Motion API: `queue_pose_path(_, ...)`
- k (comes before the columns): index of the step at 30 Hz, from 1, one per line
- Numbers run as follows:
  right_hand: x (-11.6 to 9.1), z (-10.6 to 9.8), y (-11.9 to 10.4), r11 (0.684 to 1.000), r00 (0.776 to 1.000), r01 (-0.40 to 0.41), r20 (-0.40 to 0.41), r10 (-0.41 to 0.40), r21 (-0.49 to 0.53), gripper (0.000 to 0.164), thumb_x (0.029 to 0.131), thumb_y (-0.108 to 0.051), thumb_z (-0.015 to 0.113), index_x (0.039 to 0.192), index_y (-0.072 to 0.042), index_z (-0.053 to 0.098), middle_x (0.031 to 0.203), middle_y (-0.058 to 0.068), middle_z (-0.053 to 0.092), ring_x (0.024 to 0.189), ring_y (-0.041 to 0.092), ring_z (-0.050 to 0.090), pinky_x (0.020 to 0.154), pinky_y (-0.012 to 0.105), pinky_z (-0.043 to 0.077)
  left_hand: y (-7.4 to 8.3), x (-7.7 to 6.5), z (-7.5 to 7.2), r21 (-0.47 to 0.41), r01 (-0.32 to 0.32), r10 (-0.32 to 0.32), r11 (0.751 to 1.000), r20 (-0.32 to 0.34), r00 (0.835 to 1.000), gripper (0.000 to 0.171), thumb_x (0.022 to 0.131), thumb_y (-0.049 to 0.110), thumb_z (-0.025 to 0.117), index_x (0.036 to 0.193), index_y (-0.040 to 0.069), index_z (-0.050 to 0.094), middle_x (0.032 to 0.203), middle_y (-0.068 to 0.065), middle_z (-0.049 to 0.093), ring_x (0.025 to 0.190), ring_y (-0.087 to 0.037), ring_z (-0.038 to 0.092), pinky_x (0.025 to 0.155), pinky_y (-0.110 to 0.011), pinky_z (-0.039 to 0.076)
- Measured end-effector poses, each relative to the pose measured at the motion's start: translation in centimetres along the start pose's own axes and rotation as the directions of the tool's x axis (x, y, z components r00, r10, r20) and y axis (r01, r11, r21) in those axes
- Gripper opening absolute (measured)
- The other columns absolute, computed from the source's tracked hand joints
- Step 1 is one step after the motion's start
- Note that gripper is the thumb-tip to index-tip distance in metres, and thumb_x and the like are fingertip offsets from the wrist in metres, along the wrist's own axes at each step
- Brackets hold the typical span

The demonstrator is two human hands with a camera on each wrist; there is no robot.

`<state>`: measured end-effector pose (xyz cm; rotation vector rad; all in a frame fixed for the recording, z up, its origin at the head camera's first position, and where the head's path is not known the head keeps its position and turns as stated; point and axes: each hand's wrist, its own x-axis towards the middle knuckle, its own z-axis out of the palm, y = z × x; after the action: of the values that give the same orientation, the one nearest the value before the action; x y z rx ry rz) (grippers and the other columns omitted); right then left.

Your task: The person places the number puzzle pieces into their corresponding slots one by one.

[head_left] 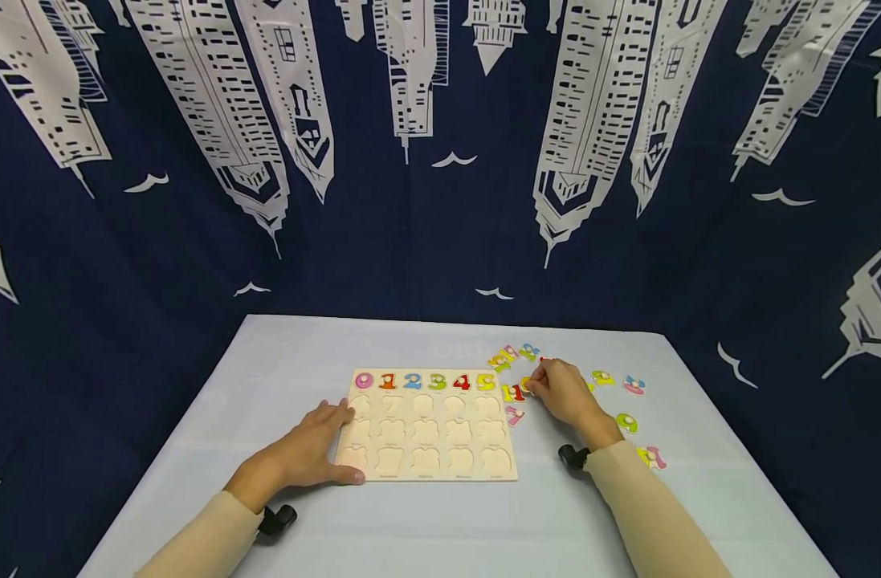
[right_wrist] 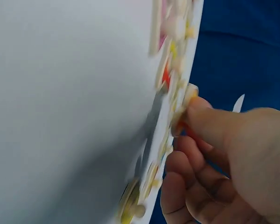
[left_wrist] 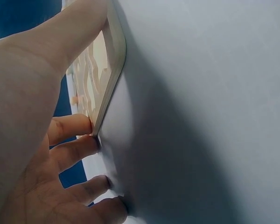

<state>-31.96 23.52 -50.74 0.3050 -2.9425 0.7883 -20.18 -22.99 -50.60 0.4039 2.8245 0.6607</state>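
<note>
A wooden number puzzle board (head_left: 426, 441) lies flat on the table, its top row filled with coloured numbers 0 to 5 and its lower recesses bare. At its left side my left hand (head_left: 303, 445) rests with fingers spread, thumb at the near corner and fingertips at the left edge. In the left wrist view, the thumb and index finger (left_wrist: 72, 128) touch the board's edge. To the right of the board, my right hand (head_left: 566, 393) pinches a small wooden number piece (right_wrist: 191, 95) between thumb and fingers, just above the table. Its number is mostly hidden.
Several loose number pieces lie right of the board, among them a red-and-yellow 11 (head_left: 512, 393), a pink 7 (head_left: 514, 415), a green 9 (head_left: 626, 422) and a yellow-and-pink piece (head_left: 651, 457). The white table (head_left: 426, 530) meets a dark blue curtain (head_left: 411, 241) behind.
</note>
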Motion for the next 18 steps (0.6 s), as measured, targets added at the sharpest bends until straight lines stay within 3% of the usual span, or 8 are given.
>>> queue_pose_path(5,0.0,1.1,-3.4,0.992,0.999,0.035,-0.019,-0.033,0.119,0.01,0.112,-0.014,0.08,0.113,-0.006,0.074,0.112,0.014,0.075,0.094,0.021,0.078,0.081,0.035,0.063,-0.1,0.1,0.2,-0.001,0.008,-0.008,1.0,-0.005,1.0,0.13,0.082,0.06,0.104,0.178,0.0,0.041,0.187,-0.031,0.035,0.176,-0.061,0.028,0.139,-0.078,0.034)
queue_pose_path(8,0.2,2.4,-5.9,0.975,0.994,0.109,-0.03,-0.105,0.191,0.007,0.111,-0.01,0.081,0.112,-0.007,0.075,0.111,0.011,0.081,0.093,0.019,0.082,0.081,0.035,0.068,-0.1,0.1,0.3,-0.006,0.012,-0.012,1.0,-0.007,1.0,0.126,0.082,0.059,0.105,0.177,0.001,0.044,0.188,-0.03,0.034,0.176,-0.061,0.028,0.139,-0.079,0.034)
queue_pose_path(12,0.6,4.9,-9.4,0.944,0.971,0.24,-0.041,-0.237,0.225,0.005,0.107,-0.006,0.084,0.109,-0.007,0.079,0.111,0.009,0.083,0.097,0.021,0.084,0.09,0.037,0.072,-0.2,-0.1,0.3,-0.019,0.004,-0.004,1.0,-0.007,1.0,0.122,0.081,0.057,0.106,0.174,0.002,0.048,0.189,-0.028,0.033,0.176,-0.061,0.027,0.14,-0.079,0.032)
queue_pose_path(18,1.3,8.2,-14.2,0.9,0.927,0.346,0.053,-0.372,0.264,0.004,0.106,-0.005,0.084,0.108,-0.009,0.082,0.108,0.007,0.079,0.097,0.014,0.077,0.088,0.025,0.066,0.0,0.0,0.0,-0.024,-0.023,0.024,0.999,0.006,1.0,0.122,0.083,0.057,0.105,0.173,-0.001,0.047,0.189,-0.031,0.033,0.176,-0.062,0.027,0.14,-0.08,0.031)
